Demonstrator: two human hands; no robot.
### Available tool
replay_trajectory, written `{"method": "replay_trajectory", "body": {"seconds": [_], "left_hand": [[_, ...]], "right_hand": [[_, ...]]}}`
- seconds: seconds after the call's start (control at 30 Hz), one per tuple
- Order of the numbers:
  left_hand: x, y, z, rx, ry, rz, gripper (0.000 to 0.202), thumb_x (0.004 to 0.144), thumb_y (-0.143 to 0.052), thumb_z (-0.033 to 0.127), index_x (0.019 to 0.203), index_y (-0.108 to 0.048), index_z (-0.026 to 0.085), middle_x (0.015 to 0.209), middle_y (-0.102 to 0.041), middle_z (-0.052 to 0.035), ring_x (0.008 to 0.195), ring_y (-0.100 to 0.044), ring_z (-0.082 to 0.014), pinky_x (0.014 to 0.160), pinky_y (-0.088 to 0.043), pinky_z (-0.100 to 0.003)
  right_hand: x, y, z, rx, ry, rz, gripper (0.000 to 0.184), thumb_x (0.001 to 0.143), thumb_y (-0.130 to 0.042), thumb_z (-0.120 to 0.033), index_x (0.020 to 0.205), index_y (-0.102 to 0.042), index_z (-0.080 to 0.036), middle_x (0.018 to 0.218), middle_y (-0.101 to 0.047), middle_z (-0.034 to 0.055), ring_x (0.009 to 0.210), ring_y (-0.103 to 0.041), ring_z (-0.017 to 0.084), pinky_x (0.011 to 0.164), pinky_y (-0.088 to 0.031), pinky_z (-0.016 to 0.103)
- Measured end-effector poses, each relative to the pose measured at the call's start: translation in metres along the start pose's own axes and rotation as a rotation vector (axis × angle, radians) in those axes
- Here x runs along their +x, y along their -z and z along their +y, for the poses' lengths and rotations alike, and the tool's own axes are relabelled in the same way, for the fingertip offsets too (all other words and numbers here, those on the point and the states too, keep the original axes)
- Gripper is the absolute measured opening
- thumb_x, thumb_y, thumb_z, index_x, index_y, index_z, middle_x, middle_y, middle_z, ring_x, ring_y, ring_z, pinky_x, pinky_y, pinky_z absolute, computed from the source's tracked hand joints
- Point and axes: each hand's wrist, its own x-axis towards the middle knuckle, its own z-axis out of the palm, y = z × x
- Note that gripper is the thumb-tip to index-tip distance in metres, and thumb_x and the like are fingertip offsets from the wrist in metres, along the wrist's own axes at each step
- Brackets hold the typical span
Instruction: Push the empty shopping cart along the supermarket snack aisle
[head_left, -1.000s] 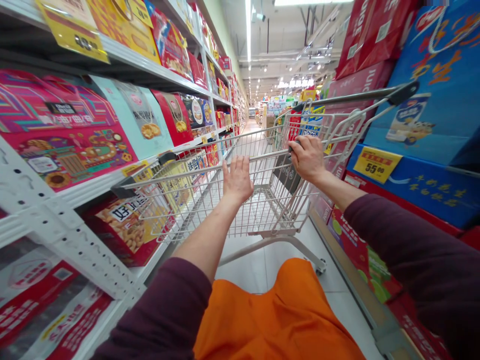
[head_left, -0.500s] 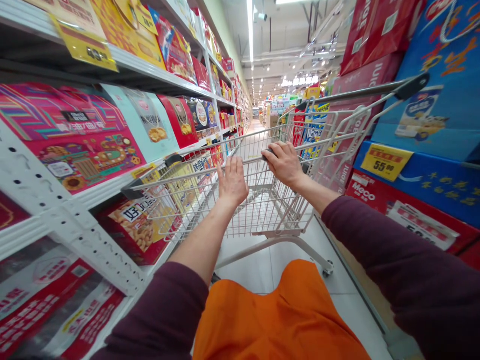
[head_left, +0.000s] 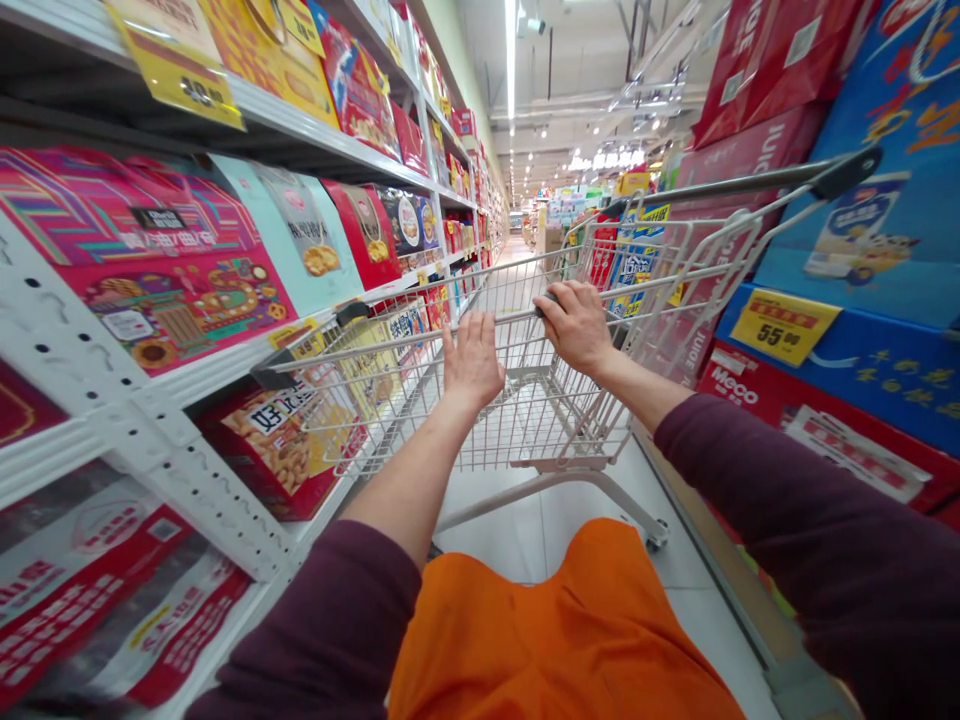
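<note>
A wire shopping cart (head_left: 555, 420) stands sideways across the aisle in front of me, its basket bare inside. My left hand (head_left: 474, 365) lies on the cart's near top rim with its fingers stretched out over the wire. To its right, my right hand (head_left: 576, 325) curls its fingers round the same rim, beside a small dark piece on the rail. The cart's grey push handle (head_left: 742, 182) points off to the right, out of both hands' reach.
Shelves (head_left: 300, 125) with boxed snacks line the left, close to the cart's dark corner (head_left: 274, 370). Stacked gift boxes (head_left: 840, 230) and a yellow price tag (head_left: 784, 325) stand on the right. A tiled floor (head_left: 491, 530) runs below the cart.
The view has shifted slightly, so shelves, cart and boxes appear a little further right. Both hands keep their places on the cart's rim.
</note>
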Motion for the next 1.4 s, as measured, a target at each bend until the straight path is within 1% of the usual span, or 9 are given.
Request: {"method": "replay_trajectory", "body": {"seconds": [0.17,0.33,0.5,0.6,0.8,0.9,1.0,1.23,1.4], "left_hand": [[-0.004,0.001,-0.010,-0.003,0.041,-0.008,0.079,0.076,-0.051,0.017,0.149,-0.021,0.012,0.159,-0.024,-0.0150,0.148,-0.016,-0.0296,0.121,-0.007,-0.052],[-0.008,0.000,-0.022,-0.008,0.094,-0.001,0.082,0.075,-0.051,0.016,0.150,-0.018,0.013,0.159,-0.024,-0.0157,0.148,-0.016,-0.0316,0.121,-0.007,-0.055],[-0.006,-0.001,-0.022,0.028,0.087,-0.026,0.078,0.076,-0.049,0.019,0.148,-0.022,0.008,0.158,-0.026,-0.0163,0.147,-0.017,-0.0322,0.121,-0.008,-0.053],[-0.006,-0.002,-0.020,0.042,0.092,-0.029,0.078,0.077,-0.049,0.021,0.148,-0.022,0.008,0.158,-0.027,-0.0153,0.147,-0.017,-0.0317,0.121,-0.007,-0.052],[-0.007,0.002,-0.021,0.056,0.087,-0.038,0.078,0.076,-0.048,0.020,0.149,-0.022,0.010,0.158,-0.027,-0.0140,0.147,-0.017,-0.0306,0.121,-0.008,-0.051],[-0.007,0.005,-0.024,0.051,0.081,-0.055,0.079,0.076,-0.049,0.020,0.149,-0.021,0.010,0.158,-0.027,-0.0136,0.147,-0.018,-0.0307,0.121,-0.010,-0.051],[-0.010,0.004,-0.031,0.046,0.115,-0.054,0.082,0.075,-0.051,0.019,0.149,-0.018,0.009,0.159,-0.023,-0.0148,0.147,-0.017,-0.0306,0.121,-0.009,-0.050],[-0.015,-0.003,-0.040,0.025,0.148,-0.029,0.086,0.074,-0.053,0.020,0.150,-0.015,0.010,0.161,-0.020,-0.0140,0.148,-0.012,-0.0320,0.122,-0.008,-0.050],[-0.014,-0.005,-0.037,0.022,0.148,-0.009,0.087,0.074,-0.054,0.020,0.151,-0.013,0.012,0.161,-0.019,-0.0127,0.148,-0.012,-0.0319,0.122,-0.007,-0.050]], "right_hand": [[0.003,-0.003,-0.012,0.002,0.050,0.013,0.036,0.096,-0.036,-0.027,0.120,-0.062,-0.028,0.126,-0.058,0.0073,0.120,-0.043,0.027,0.104,-0.031,0.046],[-0.006,0.002,0.017,-0.024,0.032,0.052,0.034,0.093,-0.040,-0.026,0.120,-0.059,-0.030,0.125,-0.056,0.0058,0.120,-0.041,0.028,0.104,-0.029,0.050],[-0.012,0.002,0.043,-0.043,-0.002,0.132,0.032,0.093,-0.042,-0.028,0.117,-0.061,-0.023,0.124,-0.057,0.0118,0.117,-0.041,0.028,0.102,-0.029,0.047],[-0.010,-0.002,0.035,-0.033,-0.010,0.123,0.031,0.093,-0.041,-0.028,0.115,-0.062,-0.023,0.122,-0.057,0.0108,0.117,-0.041,0.028,0.101,-0.031,0.047],[0.004,-0.012,-0.018,0.020,0.041,0.033,0.033,0.093,-0.041,-0.022,0.119,-0.062,-0.026,0.124,-0.057,0.0084,0.119,-0.042,0.028,0.104,-0.031,0.050],[0.009,-0.014,-0.032,0.042,0.062,0.011,0.034,0.093,-0.042,-0.022,0.120,-0.062,-0.026,0.125,-0.058,0.0088,0.120,-0.042,0.028,0.105,-0.031,0.048],[0.007,-0.012,-0.023,0.039,0.087,0.021,0.034,0.093,-0.042,-0.023,0.120,-0.062,-0.025,0.125,-0.058,0.0087,0.119,-0.043,0.028,0.106,-0.031,0.047],[-0.007,-0.006,0.023,0.015,0.001,0.111,0.033,0.091,-0.042,-0.026,0.118,-0.061,-0.025,0.128,-0.054,0.0093,0.121,-0.040,0.029,0.103,-0.031,0.050],[-0.003,-0.009,0.002,0.046,-0.009,0.075,0.035,0.091,-0.039,-0.024,0.119,-0.061,-0.025,0.127,-0.053,0.0093,0.120,-0.039,0.029,0.104,-0.029,0.049]]}}
